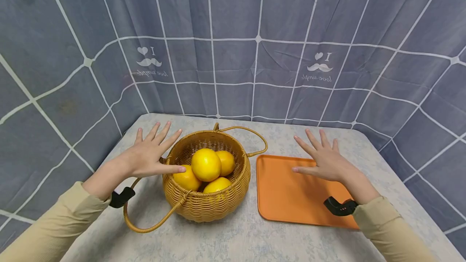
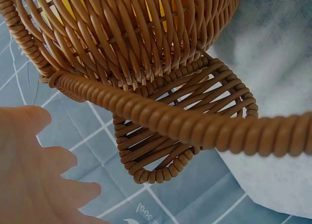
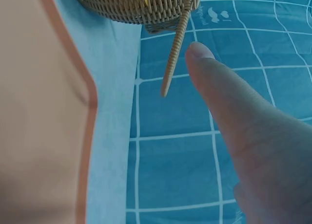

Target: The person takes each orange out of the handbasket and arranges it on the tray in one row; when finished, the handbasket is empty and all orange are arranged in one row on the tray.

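Observation:
A wicker basket (image 1: 204,209) holds several round yellow fruits (image 1: 206,165), which look like oranges. My left hand (image 1: 149,157), fingers spread straight, hovers over the basket's left edge, its thumb in front of the fruits in the head view. In the left wrist view, the basket handle (image 2: 195,127) crosses in front of the wicker side, apart from the fingers. Spread the same way, my right hand (image 1: 325,160) is above an orange tray (image 1: 280,193) and holds nothing. The right wrist view has its thumb (image 3: 234,104) and the tray's surface (image 3: 44,136).
One handle (image 1: 261,136) of the basket leans out toward the tray; the other handle (image 1: 145,229) droops to the front left. A pale patterned cloth (image 1: 233,241) covers the table. Grey-blue checked curtain (image 1: 233,60) hangs behind and at both sides.

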### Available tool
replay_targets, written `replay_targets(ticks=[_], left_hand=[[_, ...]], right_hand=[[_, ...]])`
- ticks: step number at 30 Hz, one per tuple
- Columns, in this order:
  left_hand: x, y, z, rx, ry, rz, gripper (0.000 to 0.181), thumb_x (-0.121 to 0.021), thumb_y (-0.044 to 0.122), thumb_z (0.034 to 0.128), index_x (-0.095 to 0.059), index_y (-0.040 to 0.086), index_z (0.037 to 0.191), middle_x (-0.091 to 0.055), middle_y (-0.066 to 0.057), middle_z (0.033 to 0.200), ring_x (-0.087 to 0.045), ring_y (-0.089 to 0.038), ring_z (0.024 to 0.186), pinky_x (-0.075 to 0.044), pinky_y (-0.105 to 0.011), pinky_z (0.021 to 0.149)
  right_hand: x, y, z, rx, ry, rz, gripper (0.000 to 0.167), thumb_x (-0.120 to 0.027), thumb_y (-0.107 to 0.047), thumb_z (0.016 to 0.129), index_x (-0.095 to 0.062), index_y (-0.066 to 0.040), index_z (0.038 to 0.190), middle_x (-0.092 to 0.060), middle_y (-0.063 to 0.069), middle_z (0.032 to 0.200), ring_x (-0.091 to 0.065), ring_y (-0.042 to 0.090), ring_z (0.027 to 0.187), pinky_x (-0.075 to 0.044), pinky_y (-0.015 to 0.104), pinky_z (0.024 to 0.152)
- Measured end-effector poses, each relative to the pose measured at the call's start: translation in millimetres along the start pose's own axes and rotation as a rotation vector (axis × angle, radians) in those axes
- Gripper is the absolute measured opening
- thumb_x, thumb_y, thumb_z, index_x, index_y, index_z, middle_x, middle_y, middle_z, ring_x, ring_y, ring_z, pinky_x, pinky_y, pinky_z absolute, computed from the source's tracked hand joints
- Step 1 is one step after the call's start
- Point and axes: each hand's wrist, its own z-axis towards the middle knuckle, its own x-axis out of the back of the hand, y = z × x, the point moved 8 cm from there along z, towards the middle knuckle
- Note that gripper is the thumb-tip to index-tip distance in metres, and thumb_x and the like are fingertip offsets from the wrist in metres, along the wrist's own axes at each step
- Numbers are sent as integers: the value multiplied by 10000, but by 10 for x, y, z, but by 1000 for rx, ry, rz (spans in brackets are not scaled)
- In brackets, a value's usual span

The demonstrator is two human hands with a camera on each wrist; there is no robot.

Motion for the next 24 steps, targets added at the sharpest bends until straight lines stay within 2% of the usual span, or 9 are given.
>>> replay_targets(ticks=[9, 14, 19, 24], left_hand=[[21, 14, -24, -2, 14, -17, 1018, -482, 759, 780, -81, 196, 1528, 56, -170, 1554, 90, -435, 1383, 90, -734, 1005], [31, 5, -39, 0, 21, -54, 1010, -487, 738, 797, -40, 203, 1527, 89, -152, 1552, 118, -418, 1382, 118, -708, 1017], [41, -5, -61, -15, 38, -121, 980, -510, 683, 829, -4, 214, 1524, 117, -137, 1549, 140, -395, 1384, 109, -684, 1041], [15, -28, -94, -27, 61, -194, 937, -531, 615, 861, 9, 227, 1522, 132, -114, 1548, 155, -361, 1388, 64, -657, 1074]], right_hand=[[7, -174, 89, 63, 3, 87, 910, -566, -650, 817, -115, -292, 1522, 60, 117, 1565, 185, 425, 1362, 83, 733, 1007], [-7, -289, 170, 101, -1, 130, 883, -568, -625, 834, -113, -307, 1520, 71, 95, 1565, 195, 373, 1375, 51, 706, 1041], [13, -423, 253, 163, 32, 189, 852, -591, -578, 847, -140, -307, 1517, 33, 77, 1569, 129, 343, 1401, -57, 681, 1070], [46, -594, 340, 232, 76, 302, 817, -622, -519, 856, -188, -298, 1511, -32, 55, 1570, 23, 306, 1421, -163, 654, 1072]])
